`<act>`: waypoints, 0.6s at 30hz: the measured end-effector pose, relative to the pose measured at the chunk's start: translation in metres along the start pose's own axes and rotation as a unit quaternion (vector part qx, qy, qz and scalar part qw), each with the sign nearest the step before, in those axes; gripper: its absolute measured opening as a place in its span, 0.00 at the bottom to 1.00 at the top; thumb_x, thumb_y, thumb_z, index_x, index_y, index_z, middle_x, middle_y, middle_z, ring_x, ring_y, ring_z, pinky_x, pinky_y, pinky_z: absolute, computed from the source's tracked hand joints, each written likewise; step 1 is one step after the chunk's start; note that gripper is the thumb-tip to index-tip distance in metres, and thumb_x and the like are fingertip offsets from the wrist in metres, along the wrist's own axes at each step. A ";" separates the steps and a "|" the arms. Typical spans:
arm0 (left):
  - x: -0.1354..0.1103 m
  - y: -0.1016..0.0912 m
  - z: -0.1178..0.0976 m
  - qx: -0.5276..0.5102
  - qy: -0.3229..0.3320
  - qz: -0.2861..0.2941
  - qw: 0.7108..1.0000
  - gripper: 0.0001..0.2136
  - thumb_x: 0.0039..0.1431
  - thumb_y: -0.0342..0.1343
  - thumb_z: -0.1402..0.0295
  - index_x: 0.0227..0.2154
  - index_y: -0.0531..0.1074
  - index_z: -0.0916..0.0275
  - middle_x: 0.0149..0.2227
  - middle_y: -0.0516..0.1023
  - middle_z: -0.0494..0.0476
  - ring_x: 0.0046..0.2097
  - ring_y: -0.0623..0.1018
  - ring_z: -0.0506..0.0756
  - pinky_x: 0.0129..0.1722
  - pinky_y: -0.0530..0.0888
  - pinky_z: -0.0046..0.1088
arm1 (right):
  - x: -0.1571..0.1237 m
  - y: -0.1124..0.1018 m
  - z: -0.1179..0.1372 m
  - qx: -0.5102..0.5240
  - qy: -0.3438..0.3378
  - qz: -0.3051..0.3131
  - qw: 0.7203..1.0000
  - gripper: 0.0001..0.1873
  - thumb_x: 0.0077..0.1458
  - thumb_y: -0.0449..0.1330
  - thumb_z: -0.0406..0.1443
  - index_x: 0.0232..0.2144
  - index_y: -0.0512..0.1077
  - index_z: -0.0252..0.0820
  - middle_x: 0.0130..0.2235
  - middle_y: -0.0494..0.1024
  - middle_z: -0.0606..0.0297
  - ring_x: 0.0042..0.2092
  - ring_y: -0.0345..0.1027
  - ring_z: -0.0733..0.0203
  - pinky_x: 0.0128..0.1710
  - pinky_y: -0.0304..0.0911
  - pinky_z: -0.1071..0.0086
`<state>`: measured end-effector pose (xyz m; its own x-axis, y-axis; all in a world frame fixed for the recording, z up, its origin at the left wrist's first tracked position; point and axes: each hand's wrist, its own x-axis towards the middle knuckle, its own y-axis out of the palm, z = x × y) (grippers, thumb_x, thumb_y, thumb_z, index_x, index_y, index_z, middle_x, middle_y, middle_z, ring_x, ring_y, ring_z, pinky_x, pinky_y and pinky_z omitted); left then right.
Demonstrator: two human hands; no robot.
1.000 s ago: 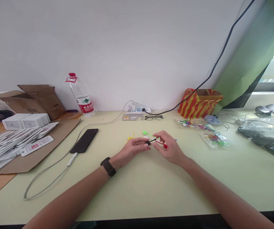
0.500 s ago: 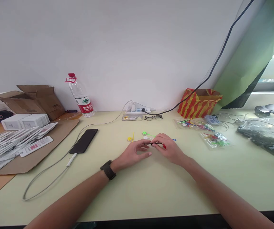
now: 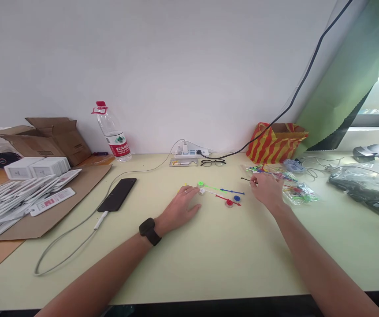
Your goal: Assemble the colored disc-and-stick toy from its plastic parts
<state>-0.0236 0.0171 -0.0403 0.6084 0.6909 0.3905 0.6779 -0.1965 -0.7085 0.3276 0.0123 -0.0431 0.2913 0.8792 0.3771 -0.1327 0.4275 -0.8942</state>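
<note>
- Pinching a thin black stick (image 3: 246, 179) with the right hand (image 3: 267, 190), fingers closed on one end, the free end pointing to the left, a little above the table (image 3: 209, 255).
- Laying the left hand (image 3: 181, 204) palm down on the table, fingers loosely spread and gripping nothing, with a black watch (image 3: 150, 231) on the wrist.
- Putting the left fingertips just beside a white disc (image 3: 202, 191); cannot tell if touching it or not.
- Lying between the two hands: a green disc (image 3: 200, 184), a blue stick (image 3: 231, 191), a blue disc (image 3: 236, 198), and a red stick (image 3: 227, 201) with a red disc on it, all close together.
- Holding the right hand just beside two clear bags of colourful pieces (image 3: 298, 193), on the far right side of it.
- Standing well apart, at the back near the wall: a water bottle (image 3: 112, 132), glasses (image 3: 212, 162), a power strip (image 3: 189, 152) and a striped bag (image 3: 275, 141).
- Lying to the left of the left hand, a black phone (image 3: 117, 194) with a cable plugged in.
</note>
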 end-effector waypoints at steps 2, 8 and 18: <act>-0.001 0.001 -0.001 -0.011 0.003 0.012 1.000 0.25 0.66 0.58 0.65 0.66 0.67 0.54 0.64 0.72 0.61 0.68 0.63 0.67 0.68 0.62 0.52 | -0.001 0.000 -0.005 -0.016 0.023 0.021 0.999 0.08 0.57 0.56 0.30 0.30 0.75 0.43 0.34 0.80 0.53 0.44 0.72 0.41 0.49 0.55 0.43; -0.001 0.002 -0.005 -0.005 0.013 0.061 0.998 0.24 0.71 0.52 0.67 0.68 0.65 0.55 0.67 0.69 0.61 0.70 0.62 0.66 0.68 0.62 0.54 | 0.001 -0.001 -0.003 0.003 -0.018 -0.017 1.000 0.07 0.59 0.58 0.33 0.37 0.77 0.42 0.45 0.81 0.51 0.51 0.69 0.38 0.52 0.58 0.42; -0.002 0.006 -0.026 -0.056 0.064 0.066 0.994 0.20 0.68 0.59 0.65 0.62 0.72 0.52 0.58 0.77 0.60 0.61 0.74 0.62 0.62 0.71 0.43 | -0.045 0.004 0.072 0.179 -0.365 0.102 0.908 0.17 0.70 0.51 0.33 0.55 0.74 0.47 0.56 0.78 0.57 0.59 0.63 0.48 0.56 0.64 0.51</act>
<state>-0.0102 -0.0031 -0.0300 0.7379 0.5612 0.3750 0.6257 -0.3607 -0.6916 0.2461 -0.0101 -0.0467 -0.4612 0.7973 0.3894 -0.4510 0.1673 -0.8767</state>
